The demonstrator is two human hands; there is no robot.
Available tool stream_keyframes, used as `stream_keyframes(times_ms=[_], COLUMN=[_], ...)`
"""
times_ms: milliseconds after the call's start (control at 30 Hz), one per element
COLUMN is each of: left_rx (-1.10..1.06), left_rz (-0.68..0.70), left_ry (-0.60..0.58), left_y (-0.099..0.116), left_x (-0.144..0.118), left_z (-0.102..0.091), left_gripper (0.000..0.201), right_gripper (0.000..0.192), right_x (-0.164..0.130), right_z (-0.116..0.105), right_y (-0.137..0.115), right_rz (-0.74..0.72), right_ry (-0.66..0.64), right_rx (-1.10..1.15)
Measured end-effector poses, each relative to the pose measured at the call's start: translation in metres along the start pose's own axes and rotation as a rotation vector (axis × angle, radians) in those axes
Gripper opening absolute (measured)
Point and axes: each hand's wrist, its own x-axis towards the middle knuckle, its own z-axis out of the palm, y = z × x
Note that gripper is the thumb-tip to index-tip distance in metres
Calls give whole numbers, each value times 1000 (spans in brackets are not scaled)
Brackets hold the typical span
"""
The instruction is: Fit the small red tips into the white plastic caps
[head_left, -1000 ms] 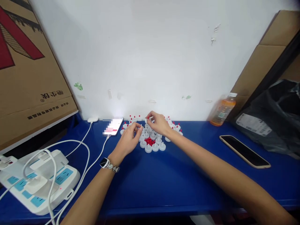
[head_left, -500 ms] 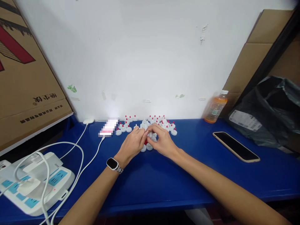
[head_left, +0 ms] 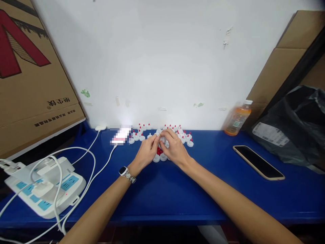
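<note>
My right hand [head_left: 175, 149] curls its fingers and thumb round a white plastic cap [head_left: 163, 139] above the blue table. My left hand [head_left: 146, 148], with a watch on its wrist, pinches at the cap's left side; what lies between those fingertips is too small to make out. Below the hands lies a cluster of small red tips [head_left: 159, 151]. Close by are loose white caps [head_left: 156, 158] without red tips. Behind the hands, several white caps with red tips [head_left: 190, 143] stand in groups at left and right. My fingers hide part of the pile.
A lit phone [head_left: 122, 135] on a cable lies left of the caps, near a white power strip [head_left: 48, 193]. At right are a dark phone [head_left: 259, 162], an orange drink bottle [head_left: 237, 118] and a black plastic bag [head_left: 291, 125]. Cardboard boxes [head_left: 45, 84] flank the blue table [head_left: 177, 200].
The camera view has shifted slightly, moving the surroundings a little to the right. Both hands stay together round the white cap, and my left wrist has turned somewhat.
</note>
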Motion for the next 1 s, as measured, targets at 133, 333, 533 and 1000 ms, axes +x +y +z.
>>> stream_keyframes(times_ms=[133, 333, 533, 1000], left_rx=[-3, 24, 203, 623], left_rz=[-23, -45, 52, 358], left_ry=[33, 41, 32, -44], left_y=[1, 0, -5, -1], left_x=[-1, -1, 2, 4], left_z=[-1, 4, 4, -9], left_gripper=[41, 41, 38, 39], right_gripper=[25, 34, 25, 14], right_x=[0, -4, -3, 4], right_z=[3, 4, 1, -17], right_y=[1, 3, 2, -7], right_rz=[4, 64, 161, 214], right_ry=[-2, 16, -15, -203], right_rx=[33, 64, 60, 56])
